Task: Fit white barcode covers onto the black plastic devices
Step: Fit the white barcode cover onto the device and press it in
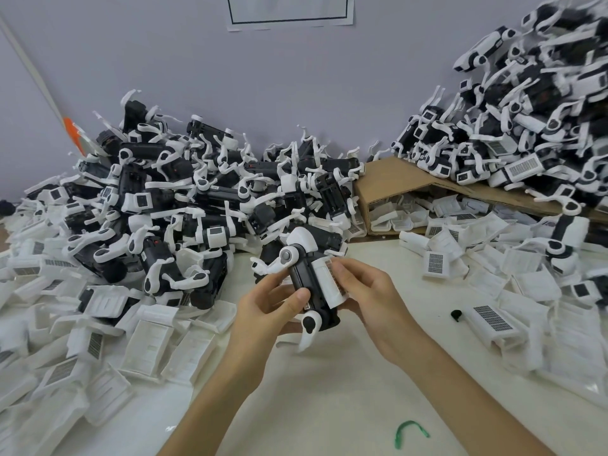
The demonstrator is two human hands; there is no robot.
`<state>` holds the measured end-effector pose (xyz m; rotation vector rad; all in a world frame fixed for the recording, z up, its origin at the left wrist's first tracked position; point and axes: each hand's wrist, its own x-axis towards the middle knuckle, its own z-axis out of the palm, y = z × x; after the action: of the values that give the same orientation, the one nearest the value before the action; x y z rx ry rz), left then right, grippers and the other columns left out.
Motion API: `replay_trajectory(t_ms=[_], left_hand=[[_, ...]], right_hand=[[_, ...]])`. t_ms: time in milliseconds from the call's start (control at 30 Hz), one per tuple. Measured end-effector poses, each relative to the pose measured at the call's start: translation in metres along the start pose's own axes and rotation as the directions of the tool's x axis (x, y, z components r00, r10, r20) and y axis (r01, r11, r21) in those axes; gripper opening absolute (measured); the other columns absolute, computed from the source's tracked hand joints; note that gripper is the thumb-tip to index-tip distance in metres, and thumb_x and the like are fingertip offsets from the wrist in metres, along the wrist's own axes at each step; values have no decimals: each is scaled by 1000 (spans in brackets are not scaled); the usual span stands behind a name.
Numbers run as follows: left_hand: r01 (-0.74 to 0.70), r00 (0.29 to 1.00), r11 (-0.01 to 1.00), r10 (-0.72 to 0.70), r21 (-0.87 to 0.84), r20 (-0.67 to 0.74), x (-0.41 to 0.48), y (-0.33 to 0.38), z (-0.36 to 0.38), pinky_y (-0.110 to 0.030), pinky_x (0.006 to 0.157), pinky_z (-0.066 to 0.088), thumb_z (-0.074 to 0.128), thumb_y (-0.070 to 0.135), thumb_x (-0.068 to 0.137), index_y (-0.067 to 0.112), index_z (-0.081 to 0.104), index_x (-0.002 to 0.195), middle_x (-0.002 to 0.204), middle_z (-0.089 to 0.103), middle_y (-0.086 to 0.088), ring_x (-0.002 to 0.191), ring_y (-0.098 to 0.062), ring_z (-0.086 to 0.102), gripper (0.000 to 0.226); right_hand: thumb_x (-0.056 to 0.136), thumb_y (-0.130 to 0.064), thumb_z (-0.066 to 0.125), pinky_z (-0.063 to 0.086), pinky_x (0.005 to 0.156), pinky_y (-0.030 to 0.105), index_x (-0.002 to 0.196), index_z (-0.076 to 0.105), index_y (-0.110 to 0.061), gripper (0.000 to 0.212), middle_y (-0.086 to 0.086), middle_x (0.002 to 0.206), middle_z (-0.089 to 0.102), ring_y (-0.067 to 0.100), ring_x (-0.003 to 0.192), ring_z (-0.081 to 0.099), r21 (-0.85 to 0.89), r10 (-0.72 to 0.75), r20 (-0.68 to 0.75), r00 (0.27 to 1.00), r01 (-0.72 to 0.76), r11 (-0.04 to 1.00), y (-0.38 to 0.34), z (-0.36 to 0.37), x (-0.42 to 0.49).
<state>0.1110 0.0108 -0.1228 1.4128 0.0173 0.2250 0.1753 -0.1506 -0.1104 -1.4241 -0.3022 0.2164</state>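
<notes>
Now the left hand (273, 304) grips the device (302, 283) while right fingers (345, 273) pinch the cover (325, 283), which may jam if tilted.

Left hand (265, 309) curled, right hand (368, 291) pinching — close

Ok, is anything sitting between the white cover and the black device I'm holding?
Nothing visible. The white cover already lies against the black device, held there by the right hand; the left hand grips the body lower down, its thumb beside the cover, not under it.
</notes>
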Motion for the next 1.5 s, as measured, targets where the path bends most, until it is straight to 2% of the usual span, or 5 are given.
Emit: replay_trajectory(t_ms=[200,833,1067,1233,1500], left_hand=[[2,1000,1000,-2,-16,-20,0,0,0,-27,66,57,75,31,78,26,66,125,106,76,-8,90,-25,74,48],[0,999,1000,1,-16,46,-3,2,2,-28,65,58,72,39,81,37,72,117,108,76,-8,91,-26,75,36],[-27,995,999,23,36,102,-5,5,1,-28,74,55,58,41,92,33,70,122,114,74,-10,103,-36,70,33],[-42,985,994,25,100,174,-5,8,0,-15,71,52,66,41,91,27,65,129,116,74,-4,107,-21,71,41],[-47,986,984,18,171,167,-5,3,0,-52,94,53,66,25,87,24,60,132,121,73,-1,109,-21,71,45]], right_hand=[[95,-28,60,47,70,26,113,74,-14,26,2,93,73,12,80,61,184,72,8,997,-72,980,-2,-5,3],[90,-56,46,57,72,24,115,73,-22,50,9,107,76,20,98,72,7,60,183,981,-62,998,2,8,-5],[93,-58,51,52,96,47,128,64,-12,60,24,122,67,32,110,66,50,67,335,940,-89,995,1,7,-7],[89,-46,55,55,91,28,122,67,-16,46,4,112,74,17,107,69,4,29,304,952,-31,999,2,9,-8],[83,-42,62,55,82,23,118,68,-13,46,4,107,76,15,100,71,-53,-22,227,974,35,998,6,11,-9]])
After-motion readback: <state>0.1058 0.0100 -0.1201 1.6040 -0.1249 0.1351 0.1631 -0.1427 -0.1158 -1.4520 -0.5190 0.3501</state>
